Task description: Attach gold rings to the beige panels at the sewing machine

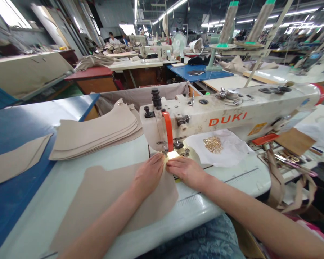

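A beige fabric panel (105,201) lies flat on the sewing machine's pale table, its upper edge under the needle area of a white sewing machine (199,118). My left hand (149,174) presses on the panel just left of the presser foot, fingers together and holding it. From the right, my right hand (187,172) meets it with closed fingers gripping the panel's edge by the lit needle. The fingertips nearly touch each other, and the exact stitching spot is hidden behind them. An orange guard (167,131) stands upright above my fingers.
A stack of beige panels (97,133) sits behind left. More panels (18,158) lie on the blue table (5,201). Gold-coloured metal rings (213,144) rest on white cloth (232,147) to the right. Scissors (291,162) and hanging straps (277,180) are at far right.
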`<state>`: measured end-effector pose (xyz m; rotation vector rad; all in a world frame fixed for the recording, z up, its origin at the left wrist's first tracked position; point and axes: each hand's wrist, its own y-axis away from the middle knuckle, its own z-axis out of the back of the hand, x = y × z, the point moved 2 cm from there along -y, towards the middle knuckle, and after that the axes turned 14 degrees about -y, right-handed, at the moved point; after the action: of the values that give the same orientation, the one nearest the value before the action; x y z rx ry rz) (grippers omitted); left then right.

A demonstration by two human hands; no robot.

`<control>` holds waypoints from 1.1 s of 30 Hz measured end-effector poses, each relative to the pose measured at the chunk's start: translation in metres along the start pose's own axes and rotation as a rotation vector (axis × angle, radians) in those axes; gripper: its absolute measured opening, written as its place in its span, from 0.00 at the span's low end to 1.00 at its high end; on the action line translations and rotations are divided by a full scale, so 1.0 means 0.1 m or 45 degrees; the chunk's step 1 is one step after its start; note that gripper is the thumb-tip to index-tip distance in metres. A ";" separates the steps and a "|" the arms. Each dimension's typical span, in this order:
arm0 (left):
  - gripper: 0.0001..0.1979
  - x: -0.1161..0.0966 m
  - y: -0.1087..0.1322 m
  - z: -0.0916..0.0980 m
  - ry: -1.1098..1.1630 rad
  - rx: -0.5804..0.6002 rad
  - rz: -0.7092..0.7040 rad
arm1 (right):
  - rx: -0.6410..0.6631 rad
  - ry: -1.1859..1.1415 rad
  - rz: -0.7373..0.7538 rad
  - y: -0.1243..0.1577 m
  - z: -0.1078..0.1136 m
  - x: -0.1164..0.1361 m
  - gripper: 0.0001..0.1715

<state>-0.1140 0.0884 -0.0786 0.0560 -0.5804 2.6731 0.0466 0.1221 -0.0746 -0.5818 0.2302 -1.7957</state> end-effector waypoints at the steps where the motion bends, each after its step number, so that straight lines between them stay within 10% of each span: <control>1: 0.16 0.00 0.00 0.00 -0.004 0.002 0.000 | 0.009 0.000 -0.008 0.00 0.00 0.00 0.07; 33: 0.15 0.04 -0.01 0.01 0.076 0.042 0.140 | 0.088 -0.003 -0.063 -0.05 0.01 0.05 0.05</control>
<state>-0.1171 0.0903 -0.0764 -0.0476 -0.5346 2.7803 0.0413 0.1193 -0.0704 -0.5443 0.1530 -1.8430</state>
